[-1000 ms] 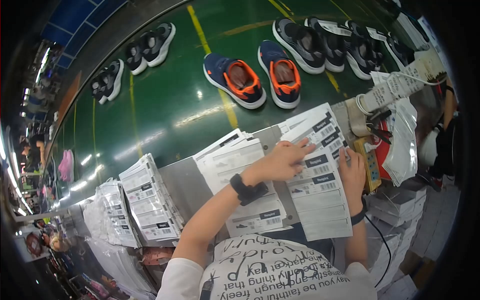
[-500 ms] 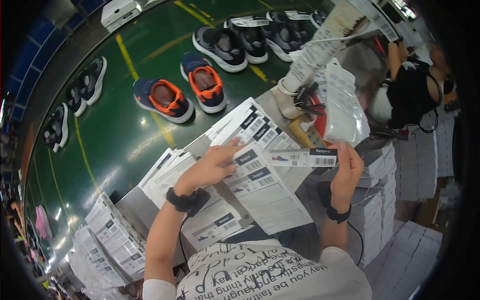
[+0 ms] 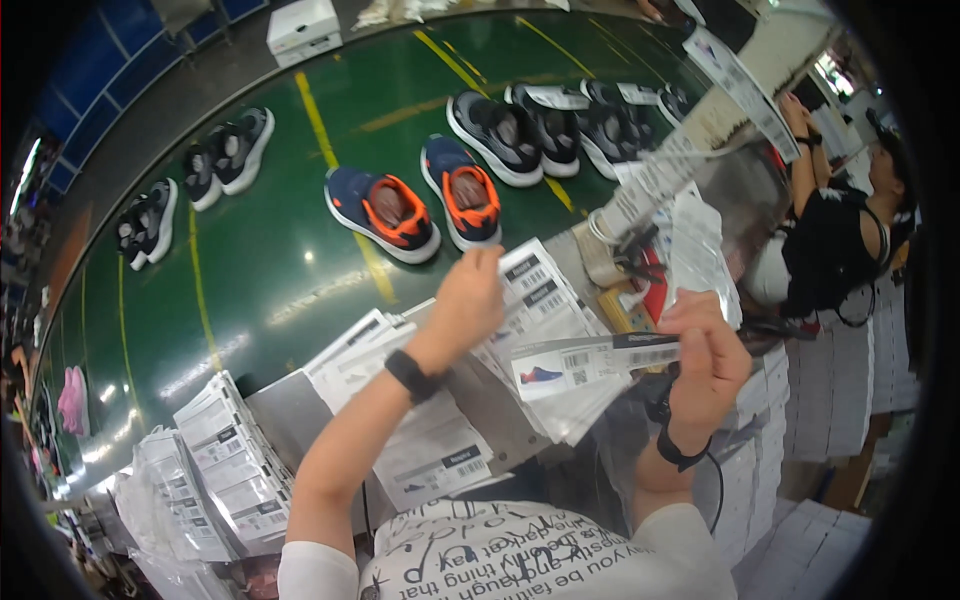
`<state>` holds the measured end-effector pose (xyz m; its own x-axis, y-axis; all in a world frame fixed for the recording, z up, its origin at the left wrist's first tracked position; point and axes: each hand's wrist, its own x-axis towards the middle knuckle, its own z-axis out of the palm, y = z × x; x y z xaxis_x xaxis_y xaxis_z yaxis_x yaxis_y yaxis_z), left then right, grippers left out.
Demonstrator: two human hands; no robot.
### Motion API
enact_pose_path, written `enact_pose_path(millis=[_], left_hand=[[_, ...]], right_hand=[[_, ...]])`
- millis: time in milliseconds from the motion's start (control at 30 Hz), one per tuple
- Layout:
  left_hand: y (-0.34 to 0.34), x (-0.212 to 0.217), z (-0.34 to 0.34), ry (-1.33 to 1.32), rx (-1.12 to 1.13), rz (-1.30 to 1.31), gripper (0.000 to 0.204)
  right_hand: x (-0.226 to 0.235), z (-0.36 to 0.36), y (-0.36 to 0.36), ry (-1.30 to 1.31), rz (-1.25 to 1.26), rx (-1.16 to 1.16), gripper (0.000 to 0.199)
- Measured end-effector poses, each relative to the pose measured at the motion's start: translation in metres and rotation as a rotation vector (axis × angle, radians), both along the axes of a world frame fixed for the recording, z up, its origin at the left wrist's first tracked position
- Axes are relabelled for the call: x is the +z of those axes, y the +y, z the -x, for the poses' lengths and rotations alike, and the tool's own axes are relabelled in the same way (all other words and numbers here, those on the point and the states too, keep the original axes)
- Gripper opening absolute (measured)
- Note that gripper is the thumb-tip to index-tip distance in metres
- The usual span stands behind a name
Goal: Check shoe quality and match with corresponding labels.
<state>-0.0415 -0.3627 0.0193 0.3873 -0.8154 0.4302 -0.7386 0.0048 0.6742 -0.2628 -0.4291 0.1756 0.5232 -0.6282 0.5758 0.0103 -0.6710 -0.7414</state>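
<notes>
My right hand (image 3: 708, 365) pinches one end of a white shoe label strip (image 3: 575, 366) printed with a small blue shoe, a code square and a dark band. Past the fanned label sheets, my left hand (image 3: 468, 305) is raised with its fingers closed; whether something is between them is hidden. Just beyond its fingertips stands a navy shoe with orange lining (image 3: 463, 200). Its mate, another navy-and-orange shoe (image 3: 385, 215), sits to the left. Label sheets (image 3: 535, 300) lie under and beside my hands, and another label sheet (image 3: 430, 455) lies nearer my body.
A green belt (image 3: 270, 300) with yellow lines carries black shoes (image 3: 505, 140) and grey-black shoes (image 3: 235, 150). Stacks of white boxes (image 3: 830, 390) stand at the right, where a person (image 3: 835, 235) works. A leaning post (image 3: 650, 185) rises beside the belt. Bundled labels (image 3: 230, 455) lie at the left.
My left hand has come off the label sheets and moved forward toward the shoes, its fingers now closed. The strip in my right hand has come nearer and tilted. The whole view has shifted.
</notes>
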Motion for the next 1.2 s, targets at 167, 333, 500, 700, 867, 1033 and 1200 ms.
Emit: enact_pose_path(millis=[167,333,500,700,867,1033,1200], left_hand=[[0.065,0.038,-0.002,-0.010,-0.112,-0.048,0.058],[0.133,0.098,-0.068,-0.045,0.137,0.017,0.063],[0.192,0.093,-0.162,-0.169,0.560,-0.157,0.066],[0.209,0.061,-0.241,-0.073,0.581,-0.361,0.076],[0.149,0.030,-0.349,-0.453,0.719,-0.604,0.090],[0.097,0.042,-0.442,-0.322,0.938,-0.928,0.064],[0.137,0.025,-0.408,-0.182,0.801,-0.806,0.063]], right_hand=[[-0.043,-0.076,-0.052,0.198,-0.562,0.172,0.028],[-0.105,-0.183,-0.112,0.237,-0.515,0.128,0.044],[-0.173,-0.236,-0.149,0.296,-0.237,-0.054,0.065],[-0.144,-0.196,-0.121,0.376,0.120,-0.209,0.085],[-0.098,-0.149,-0.028,0.388,-0.097,-0.025,0.070],[-0.113,-0.122,0.021,0.497,-0.365,0.051,0.070],[-0.123,-0.110,0.054,0.593,-0.469,0.149,0.067]])
